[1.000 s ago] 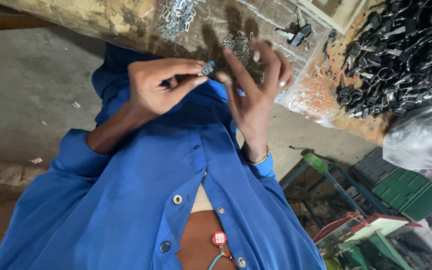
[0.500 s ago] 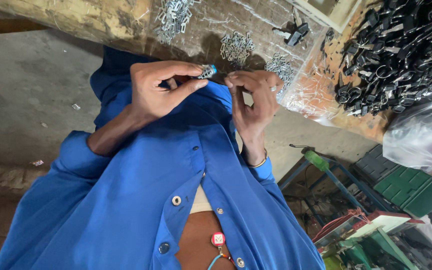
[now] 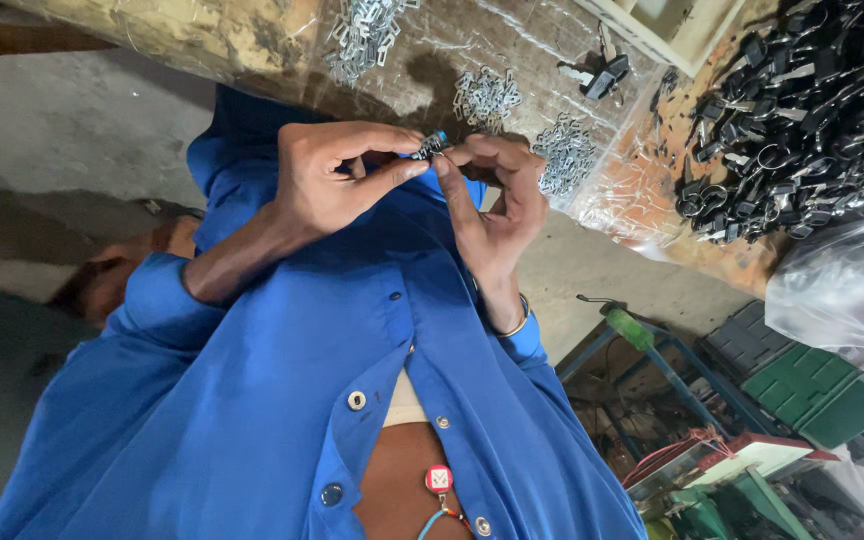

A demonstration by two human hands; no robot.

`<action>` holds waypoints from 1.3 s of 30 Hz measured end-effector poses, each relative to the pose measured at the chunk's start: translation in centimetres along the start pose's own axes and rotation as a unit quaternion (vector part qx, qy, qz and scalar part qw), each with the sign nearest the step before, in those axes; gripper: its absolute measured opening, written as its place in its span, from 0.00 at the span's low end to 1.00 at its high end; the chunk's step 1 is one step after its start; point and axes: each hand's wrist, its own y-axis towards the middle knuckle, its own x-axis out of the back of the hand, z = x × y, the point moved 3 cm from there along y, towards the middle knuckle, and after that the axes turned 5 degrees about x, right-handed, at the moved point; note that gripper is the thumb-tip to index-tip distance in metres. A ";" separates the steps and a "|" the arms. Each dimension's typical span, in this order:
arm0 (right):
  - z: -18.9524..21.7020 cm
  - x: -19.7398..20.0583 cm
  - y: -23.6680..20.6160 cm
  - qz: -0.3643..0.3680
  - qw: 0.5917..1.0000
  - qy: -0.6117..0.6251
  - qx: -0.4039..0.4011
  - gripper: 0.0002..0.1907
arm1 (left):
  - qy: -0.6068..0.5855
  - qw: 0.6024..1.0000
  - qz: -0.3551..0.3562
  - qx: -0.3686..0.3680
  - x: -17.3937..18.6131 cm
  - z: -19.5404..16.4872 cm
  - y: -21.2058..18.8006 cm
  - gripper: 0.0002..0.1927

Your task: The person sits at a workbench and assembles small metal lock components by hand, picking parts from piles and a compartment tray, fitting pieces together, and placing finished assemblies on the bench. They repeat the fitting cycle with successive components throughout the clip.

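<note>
Presently both hands pinching one small metal part [image 3: 430, 145] | left hand [image 3: 337, 180] and right hand [image 3: 497, 195] gripping its ends | likely light, rigid, slippery; fingertip hold suiting it

small part [image 3: 430, 145] mostly hidden by fingertips, black hardware pile [image 3: 802, 110] cut off at edge

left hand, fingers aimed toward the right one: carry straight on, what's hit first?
Likely the small dark part pinched at its fingertips, then at once the right hand, whose fingertips meet it there. Beyond lie the metal clip piles on the bench, though depth is unclear.
</note>
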 end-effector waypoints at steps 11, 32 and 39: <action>2.5 -0.7 1.1 0.013 0.992 -0.108 0.060 0.14 | 0.054 0.997 0.005 -0.062 1.3 -1.1 0.3 0.10; -0.1 5.1 1.0 -0.002 0.939 -0.331 0.093 0.29 | -0.013 1.000 0.004 -0.013 1.0 -1.1 1.1 0.11; 0.7 5.0 1.2 0.052 0.896 -0.378 0.228 0.15 | -0.004 1.000 0.002 0.006 0.8 -0.8 1.4 0.11</action>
